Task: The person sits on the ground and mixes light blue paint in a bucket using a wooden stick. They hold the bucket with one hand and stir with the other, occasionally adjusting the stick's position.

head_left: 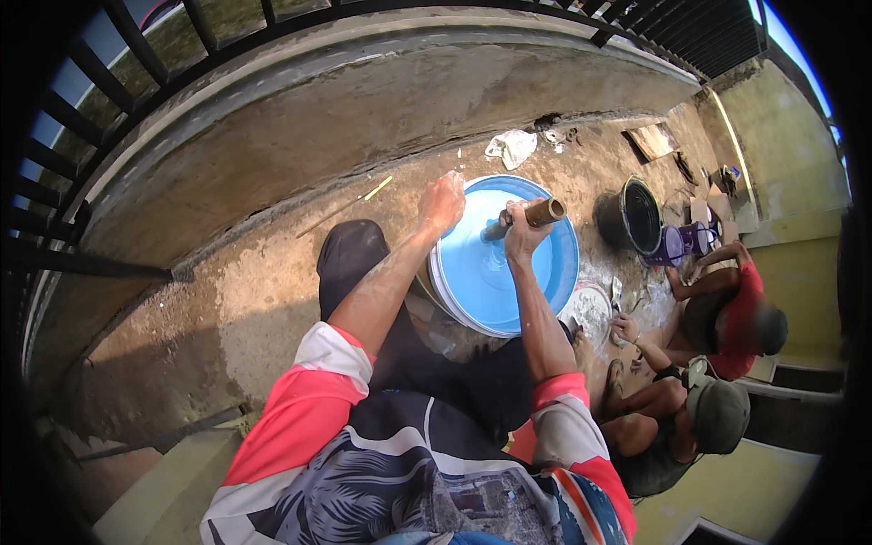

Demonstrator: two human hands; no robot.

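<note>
A large white bucket [445,295] of light blue paint [490,295] stands in front of me, between my legs. My right hand [525,238] is wrapped round a thick brown pole [545,213] that slants down into the paint. Where the pole enters, the blue surface is rippled. My left hand [442,203] is closed at the left edge of the bucket and appears to grip its rim; its fingertips are partly hidden. Pale smears mark my left hand and forearm.
Two people crouch at the right, one in a red shirt [740,313], one in a dark cap [718,413] beside a white-smeared lid [590,313]. A black bucket [640,218], purple pails [677,243], a white cloth [511,148] and a thin stick [345,206] lie around. A low wall [363,109] with black railings runs behind.
</note>
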